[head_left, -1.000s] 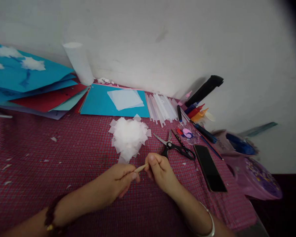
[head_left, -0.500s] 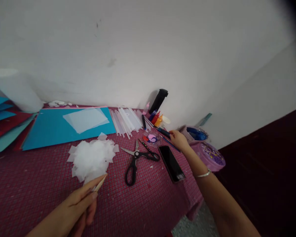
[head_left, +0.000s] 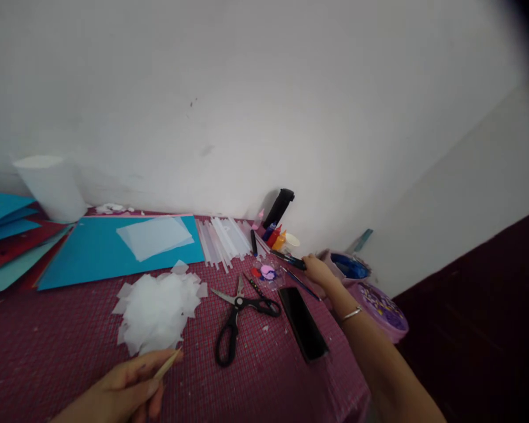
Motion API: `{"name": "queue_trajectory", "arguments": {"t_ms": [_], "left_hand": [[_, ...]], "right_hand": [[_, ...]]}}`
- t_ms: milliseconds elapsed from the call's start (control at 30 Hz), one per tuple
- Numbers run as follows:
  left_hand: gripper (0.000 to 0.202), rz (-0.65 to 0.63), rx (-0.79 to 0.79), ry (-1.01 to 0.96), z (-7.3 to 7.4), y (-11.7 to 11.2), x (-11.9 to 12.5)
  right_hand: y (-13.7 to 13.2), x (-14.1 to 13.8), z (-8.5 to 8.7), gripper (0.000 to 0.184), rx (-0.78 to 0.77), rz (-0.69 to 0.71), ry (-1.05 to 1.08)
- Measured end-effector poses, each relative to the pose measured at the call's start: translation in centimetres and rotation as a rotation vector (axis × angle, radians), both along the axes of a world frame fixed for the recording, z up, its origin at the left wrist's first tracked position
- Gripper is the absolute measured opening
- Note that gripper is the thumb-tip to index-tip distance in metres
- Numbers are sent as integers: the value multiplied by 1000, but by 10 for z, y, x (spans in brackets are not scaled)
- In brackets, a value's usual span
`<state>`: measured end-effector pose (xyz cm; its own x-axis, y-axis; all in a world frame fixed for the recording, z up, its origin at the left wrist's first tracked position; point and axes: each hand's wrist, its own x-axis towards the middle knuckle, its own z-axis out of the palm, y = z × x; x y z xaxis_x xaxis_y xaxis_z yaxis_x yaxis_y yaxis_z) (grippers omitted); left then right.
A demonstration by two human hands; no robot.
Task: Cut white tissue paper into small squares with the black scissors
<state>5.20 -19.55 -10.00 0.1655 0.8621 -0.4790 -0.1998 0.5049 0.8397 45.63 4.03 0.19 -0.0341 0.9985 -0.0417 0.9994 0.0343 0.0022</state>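
Note:
My left hand (head_left: 132, 382) pinches a pale, pointed wooden stick (head_left: 166, 364) between thumb and fingers. Just beyond it lies a heap of white translucent paper squares (head_left: 156, 305). My right hand (head_left: 318, 272) reaches to the table's right side, its fingers closed around the near end of a slender dark tool (head_left: 291, 259), whose exact kind I cannot make out. Beside that tool lie a thin blue brush (head_left: 303, 285) and a clear palette with pink, red and blue paint (head_left: 268, 272). Open black-handled scissors (head_left: 238, 304) and a black phone (head_left: 302, 324) rest between my hands.
Translucent strips (head_left: 224, 241) lie at the back, near small paint bottles (head_left: 273, 236) and a black upright object (head_left: 279, 207). Blue sheets (head_left: 88, 249) and a white paper roll (head_left: 53, 191) are left. Pink containers (head_left: 377, 311) stand right, by the wall.
The view has tilted up, so the table sits lower in the picture. Both hands keep about the same places, the left still with its stick, the right still at the dark tool.

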Motion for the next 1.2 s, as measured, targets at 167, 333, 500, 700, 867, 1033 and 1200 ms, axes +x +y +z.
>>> {"name": "queue_trajectory", "arguments": {"t_ms": [167,333,500,700,867,1033,1200], "left_hand": [[53,-17,36,20,32,-1,-1],[34,71,213,20,56,-4,5],[34,149,154,68,72,-23,-1],[55,366,84,139,69,-85,-17],[63,523,16,82,56,-110,-8],[59,546,-10,28,57,-114,1],[60,539,-6,63,60,-116,1]], "right_hand": [[-54,4,29,30,24,24,139],[-120,-73,11,41,-90,345,484],[-178,-180,-13,45,-171,656,852],[-231,-239,-28,41,-357,896,707],[-242,-243,-39,45,-376,906,431],[-238,-240,-38,38,-275,937,307],[-239,-241,-42,33,-119,975,163]]}}
